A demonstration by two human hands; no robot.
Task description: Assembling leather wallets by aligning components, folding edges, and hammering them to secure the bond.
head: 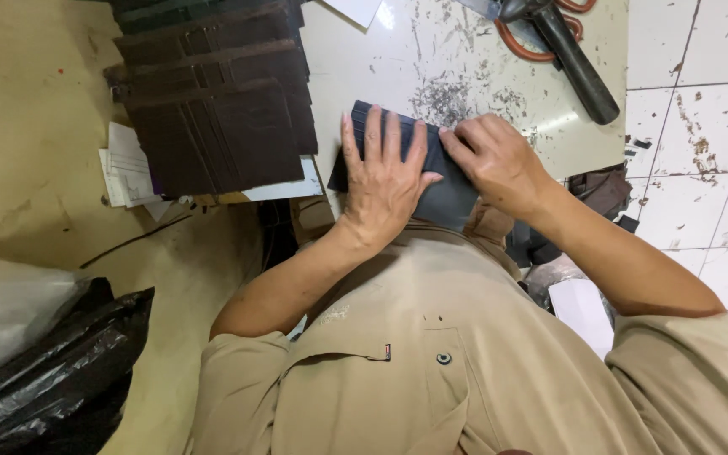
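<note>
At the worktop [465,50] edge, both hands, left [385,177] and right [495,160], press side by side on a dark blue-grey folded leather piece [446,198]; stacked dark brown leather panels [221,101] lie left, bare surface beyond.

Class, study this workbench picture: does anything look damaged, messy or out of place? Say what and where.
The pale table top is scratched and scuffed dark above the hands. The dark brown pieces are stacked unevenly, edges fanned out. White papers poke out askew beneath them. The dark blue piece under both hands looks intact.
</note>
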